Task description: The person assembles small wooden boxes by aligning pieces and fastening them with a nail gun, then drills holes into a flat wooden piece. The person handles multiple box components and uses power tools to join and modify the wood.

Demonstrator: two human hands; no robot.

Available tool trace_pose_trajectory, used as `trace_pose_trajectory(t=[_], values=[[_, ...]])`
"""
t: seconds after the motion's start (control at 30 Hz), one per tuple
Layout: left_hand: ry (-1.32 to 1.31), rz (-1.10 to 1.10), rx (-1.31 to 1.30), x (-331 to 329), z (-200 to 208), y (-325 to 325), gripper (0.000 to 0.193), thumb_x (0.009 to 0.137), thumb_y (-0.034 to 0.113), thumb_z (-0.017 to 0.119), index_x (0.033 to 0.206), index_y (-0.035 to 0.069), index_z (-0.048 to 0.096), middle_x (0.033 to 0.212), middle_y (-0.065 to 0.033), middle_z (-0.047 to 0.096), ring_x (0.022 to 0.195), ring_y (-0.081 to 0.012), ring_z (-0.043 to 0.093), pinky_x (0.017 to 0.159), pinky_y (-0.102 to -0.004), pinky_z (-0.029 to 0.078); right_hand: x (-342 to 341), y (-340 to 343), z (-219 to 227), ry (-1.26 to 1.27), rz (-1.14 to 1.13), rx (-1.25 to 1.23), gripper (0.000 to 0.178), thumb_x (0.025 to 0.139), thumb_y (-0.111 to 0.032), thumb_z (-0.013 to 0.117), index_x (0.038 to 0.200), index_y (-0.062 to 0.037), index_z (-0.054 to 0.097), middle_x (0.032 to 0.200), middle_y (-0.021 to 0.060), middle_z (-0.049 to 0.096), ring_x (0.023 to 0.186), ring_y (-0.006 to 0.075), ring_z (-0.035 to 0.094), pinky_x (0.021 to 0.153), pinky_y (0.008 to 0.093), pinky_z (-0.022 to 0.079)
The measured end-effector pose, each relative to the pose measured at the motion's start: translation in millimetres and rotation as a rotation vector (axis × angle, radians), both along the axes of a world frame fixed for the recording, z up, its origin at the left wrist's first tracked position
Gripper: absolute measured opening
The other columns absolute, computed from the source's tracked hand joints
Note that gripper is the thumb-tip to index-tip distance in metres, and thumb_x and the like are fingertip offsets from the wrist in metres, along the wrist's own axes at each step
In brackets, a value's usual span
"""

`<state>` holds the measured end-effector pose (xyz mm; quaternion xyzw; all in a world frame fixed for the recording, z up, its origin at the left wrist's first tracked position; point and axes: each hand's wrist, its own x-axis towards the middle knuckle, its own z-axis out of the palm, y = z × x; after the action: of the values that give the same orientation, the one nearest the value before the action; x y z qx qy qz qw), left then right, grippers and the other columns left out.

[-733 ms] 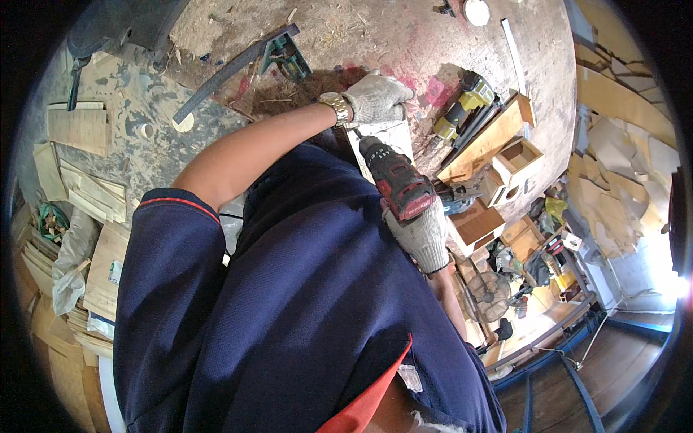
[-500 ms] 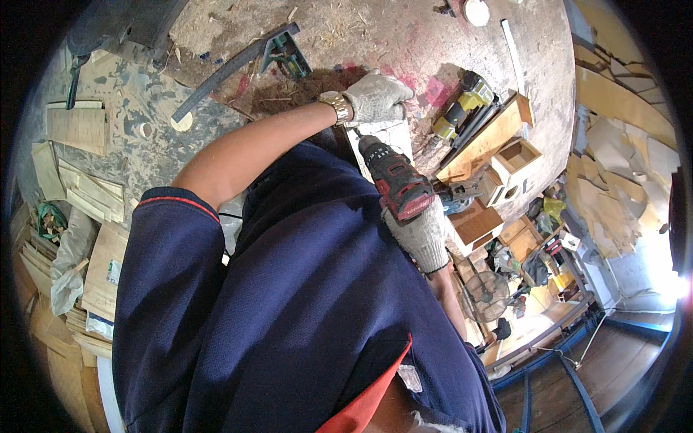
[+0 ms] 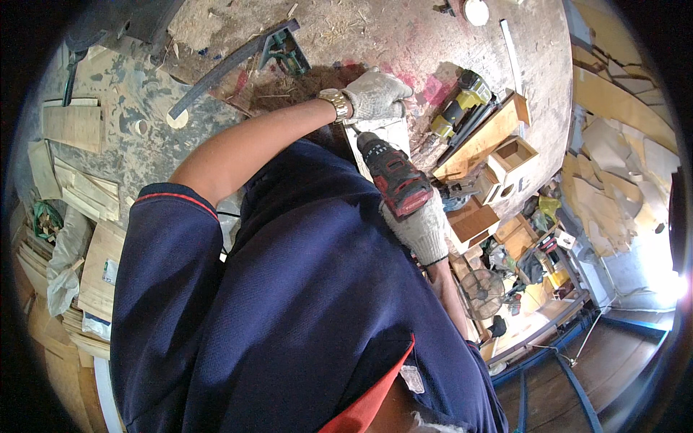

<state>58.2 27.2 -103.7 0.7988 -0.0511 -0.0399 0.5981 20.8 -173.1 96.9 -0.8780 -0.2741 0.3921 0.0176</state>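
My right hand [image 3: 422, 232], in a white knit glove, is wrapped round a red and black cordless drill [image 3: 399, 180]. The drill slants up and left, its tip at the near-left edge of a pale wooden piece [image 3: 393, 133] close to my body. At the far end of that piece, my left hand [image 3: 374, 95], also gloved, grips it with curled fingers; the fingertips are partly hidden. A metal watch is on my left wrist. Whether the bit enters the wood, I cannot tell.
A yellow-green power tool [image 3: 460, 108] lies right of my left hand, beside a long wooden board [image 3: 484, 141]. Small wooden boxes [image 3: 514, 159] stand further right. A dark curved strip [image 3: 231, 68] and a green clamp-like tool [image 3: 289, 58] lie beyond my left arm. Thin boards [image 3: 72, 126] lie at left.
The drill and my right hand have shifted slightly up and left, with more of the right forearm showing. My left hand keeps its place on the wooden piece.
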Motion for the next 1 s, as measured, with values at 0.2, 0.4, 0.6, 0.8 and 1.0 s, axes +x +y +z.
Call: trace_pose_trajectory(t=[0.2, 0.4, 0.6, 0.8, 1.0], values=[[0.037, -0.012, 0.039, 1.8, -1.3, -1.7, 0.022, 0.089, 0.024, 0.063, 0.089, 0.002, 0.062, 0.088, -0.0224, 0.065, 0.093, -0.0420, 0.066, 0.083, -0.0530, 0.050, -4.6, 7.1, 1.9, -0.038, 0.039, -0.038, 0.048, 0.073, -0.042, 0.080, 0.105, -0.0072, 0.071, 0.092, 0.0183, 0.072, 0.088, 0.0386, 0.069, 0.078, 0.0471, 0.055], [0.000, 0.001, 0.094, 1.0, -6.0, -3.9, 0.028, 0.088, 0.031, 0.068, 0.090, 0.003, 0.064, 0.091, -0.0212, 0.067, 0.095, -0.0402, 0.068, 0.084, -0.0521, 0.051, -1.6, 10.3, 4.3, -0.011, 0.022, -0.039, 0.047, 0.072, -0.040, 0.080, 0.103, -0.0056, 0.070, 0.092, 0.0193, 0.072, 0.088, 0.0403, 0.068, 0.078, 0.0479, 0.055], [0.024, -0.003, 0.126, 1.2, -4.7, -3.2, 0.045, 0.086, 0.046, 0.073, 0.103, 0.004, 0.070, 0.098, -0.0200, 0.070, 0.100, -0.0379, 0.068, 0.088, -0.0494, 0.052, 0.9, 13.3, 4.0, -0.054, 0.041, 0.011, 0.048, 0.073, -0.040, 0.079, 0.106, -0.0063, 0.071, 0.092, 0.0189, 0.072, 0.089, 0.0406, 0.068, 0.079, 0.0483, 0.054], [0.088, -0.003, 0.111, 1.6, -2.4, -4.3, 0.041, 0.082, 0.038, 0.074, 0.107, 0.005, 0.071, 0.102, -0.0195, 0.070, 0.103, -0.0366, 0.068, 0.090, -0.0487, 0.051, 2.2, 14.8, 5.9, -0.033, 0.046, 0.033, 0.045, 0.074, -0.039, 0.079, 0.105, -0.0075, 0.071, 0.092, 0.0180, 0.072, 0.089, 0.0395, 0.068, 0.078, 0.0484, 0.054], [0.068, -0.017, 0.133, 1.0, -6.6, -5.7, 0.041, 0.082, 0.036, 0.074, 0.108, 0.005, 0.071, 0.102, -0.0194, 0.070, 0.103, -0.0355, 0.068, 0.091, -0.0475, 0.051, 4.6, 29.9, 5.4, 0.020, -0.055, 0.005, 0.043, 0.076, -0.041, 0.077, 0.103, -0.0082, 0.072, 0.087, 0.0198, 0.072, 0.084, 0.0410, 0.069, 0.075, 0.0500, 0.055]])
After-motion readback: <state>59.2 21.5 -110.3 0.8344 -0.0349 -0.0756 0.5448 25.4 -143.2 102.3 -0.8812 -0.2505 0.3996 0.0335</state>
